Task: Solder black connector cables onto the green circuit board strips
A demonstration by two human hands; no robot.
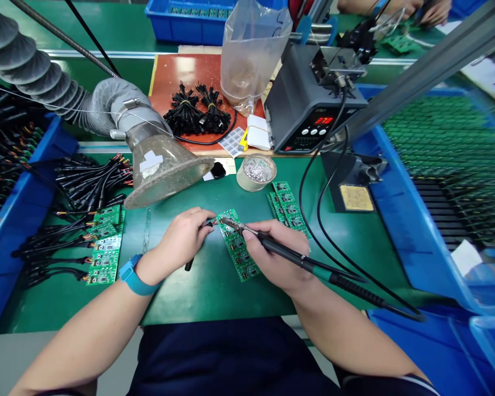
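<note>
My right hand (pixel 278 250) is closed around a black soldering iron (pixel 286 251); its metal tip reaches the upper end of a green circuit board panel (pixel 238 250) lying on the bench. In my left hand (pixel 185 234) a black cable (pixel 208 224) is pinched, its thin coloured wire ends touching the board's upper left edge near the iron tip. The cable's other end shows below that hand. Just right of this panel lie more green circuit boards (pixel 287 206). Boards with black cables attached (pixel 105 247) rest to the left.
A fume extraction hood (pixel 165 170) hangs over the left side. Behind the boards stands a round tin (pixel 256 172) of silvery bits. A soldering station (pixel 313 104) and iron stand (pixel 352 181) are at right. Blue bins (pixel 421 220) flank the bench; a co-worker's hands (pixel 433 11) show beyond.
</note>
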